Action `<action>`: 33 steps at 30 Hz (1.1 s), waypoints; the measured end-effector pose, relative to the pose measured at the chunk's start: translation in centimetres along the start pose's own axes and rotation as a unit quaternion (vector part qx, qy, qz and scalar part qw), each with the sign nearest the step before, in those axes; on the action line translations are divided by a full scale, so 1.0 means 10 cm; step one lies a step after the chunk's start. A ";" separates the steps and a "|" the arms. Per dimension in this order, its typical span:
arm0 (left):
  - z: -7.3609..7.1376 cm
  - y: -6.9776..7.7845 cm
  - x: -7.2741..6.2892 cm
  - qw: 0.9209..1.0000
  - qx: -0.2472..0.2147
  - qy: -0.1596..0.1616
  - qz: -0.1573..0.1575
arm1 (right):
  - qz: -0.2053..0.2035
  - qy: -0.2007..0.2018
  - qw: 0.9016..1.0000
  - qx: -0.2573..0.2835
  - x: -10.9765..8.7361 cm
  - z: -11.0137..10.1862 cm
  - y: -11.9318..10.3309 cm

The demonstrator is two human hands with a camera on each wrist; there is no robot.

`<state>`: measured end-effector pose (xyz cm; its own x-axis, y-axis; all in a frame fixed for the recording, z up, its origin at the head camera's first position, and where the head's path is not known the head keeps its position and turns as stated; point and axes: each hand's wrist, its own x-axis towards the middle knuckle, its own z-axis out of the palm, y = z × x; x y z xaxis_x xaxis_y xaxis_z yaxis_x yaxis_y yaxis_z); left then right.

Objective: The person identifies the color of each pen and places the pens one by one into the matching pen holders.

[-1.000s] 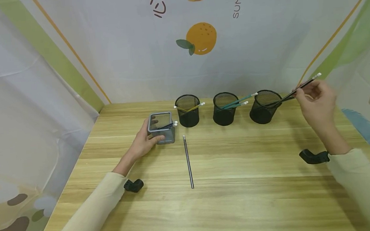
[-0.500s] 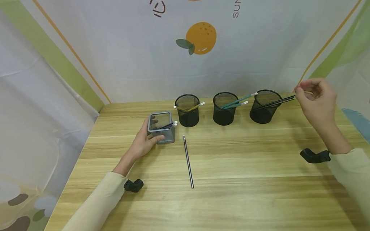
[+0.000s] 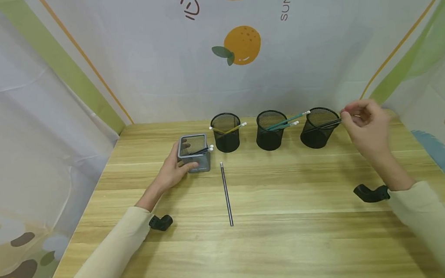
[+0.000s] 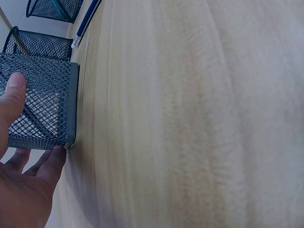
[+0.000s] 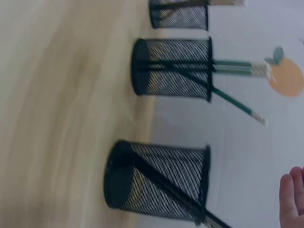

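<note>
My left hand (image 3: 174, 169) holds a grey square mesh pen holder (image 3: 199, 163), thumb on its near side and fingers round the left. Dark pencils with white erasers (image 3: 204, 150) lean inside it. In the left wrist view, the thumb presses the mesh of this holder (image 4: 40, 102). My right hand (image 3: 369, 132) hovers beside the rightmost round black mesh cup (image 3: 315, 136) and covers the ends of its black pencils (image 3: 330, 124). In the right wrist view, the visible fingers (image 5: 287, 202) are straight and apart from the black pencils (image 5: 166, 184).
A dark striped pencil (image 3: 227, 195) lies on the wooden table (image 3: 293, 238). Two more round black mesh cups stand at the back, the left cup (image 3: 227, 144) with yellow pencils, the middle cup (image 3: 270, 142) with green ones. A printed curtain (image 3: 162, 74) hangs behind them.
My right hand let go of a black pencil, which dropped into the rightmost cup beside another. The hand then moved left toward that cup. My left hand stays on the pen holder.
</note>
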<state>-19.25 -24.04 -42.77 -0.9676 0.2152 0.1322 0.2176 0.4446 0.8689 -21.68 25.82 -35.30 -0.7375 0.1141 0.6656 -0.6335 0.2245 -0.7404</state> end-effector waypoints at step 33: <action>-0.02 0.45 -0.12 1.000 -0.003 -0.008 0.004 | 0.132 -0.324 0.926 -0.142 -0.60 0.82 0.11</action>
<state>-17.09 -22.45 -38.97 -0.9637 0.2328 0.1308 0.2238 0.4373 0.8710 -19.88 17.47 -40.84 -0.9017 -0.3829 0.2008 -0.3920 0.5280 -0.7533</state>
